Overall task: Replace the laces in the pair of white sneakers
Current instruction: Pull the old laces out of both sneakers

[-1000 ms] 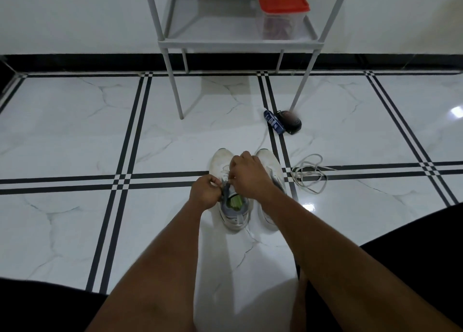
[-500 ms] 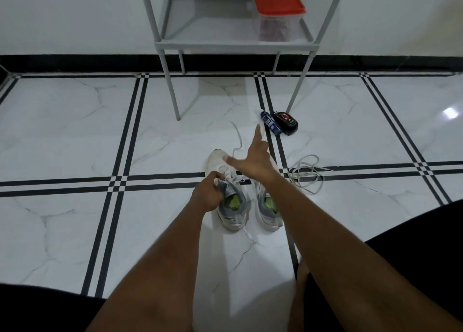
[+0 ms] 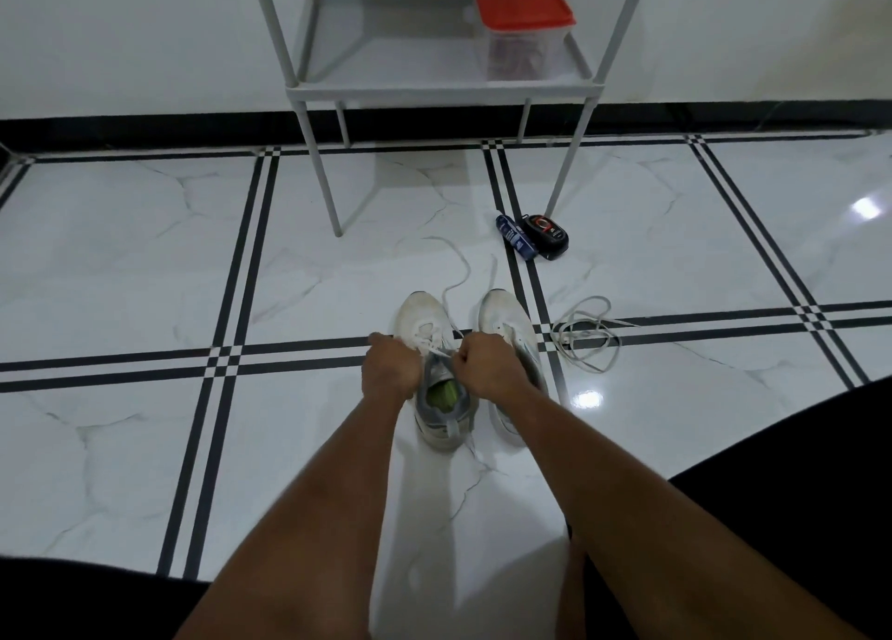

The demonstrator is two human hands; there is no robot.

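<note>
Both arms reached forward, the left hand [image 3: 390, 366] and right hand [image 3: 487, 364] fisted on the lace [image 3: 441, 349] across the left sneaker [image 3: 437, 383] on the tiled floor [image 3: 145, 301]. Beside it stood the right sneaker [image 3: 507, 316]; a loose lace [image 3: 586, 333] lay coiled farther right.

White marble-look floor [image 3: 145, 262] crossed by black double stripes carries a pair of white sneakers [image 3: 437, 349], toes toward the wall. Just right of the sneakers lies a loose coil of white lace [image 3: 586, 333]; beyond them, a blue tube [image 3: 516, 236], a black case [image 3: 545, 234] and a grey metal shelf [image 3: 318, 156].
</note>
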